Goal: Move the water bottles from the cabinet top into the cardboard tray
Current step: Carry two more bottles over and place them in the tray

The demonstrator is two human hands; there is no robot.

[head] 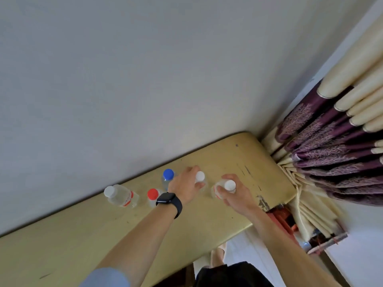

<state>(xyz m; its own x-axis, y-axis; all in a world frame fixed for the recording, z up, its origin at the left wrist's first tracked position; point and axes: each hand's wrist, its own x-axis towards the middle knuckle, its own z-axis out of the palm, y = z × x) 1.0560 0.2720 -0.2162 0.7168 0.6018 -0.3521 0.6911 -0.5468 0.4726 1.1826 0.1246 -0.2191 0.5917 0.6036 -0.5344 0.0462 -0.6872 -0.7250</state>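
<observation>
Five clear plastic water bottles stood on the yellowish cabinet top (83, 245), near its wall-side edge. The left hand (184, 186), with a dark smartwatch (168, 199) on its wrist, had its fingers and thumb curled round the shoulder of the middle white-capped bottle (200, 176). The right hand (236, 195) gripped the right white-capped bottle (230, 185) the same way, fingers wrapped just under the cap. The two held bottles were close beside each other; whether either had left the surface could not be told. Just left of the left hand stood the blue-capped bottle (168, 175), close to the wall, and the red-capped bottle (153, 194) stood nearer the person, partly hidden behind the watch. Further left, apart from the others, was the left white-capped bottle (121, 195), with a red-and-white label. A grey wall (145, 79) rose behind the cabinet, and a purple and cream curtain (321, 141) hung at the right end
</observation>
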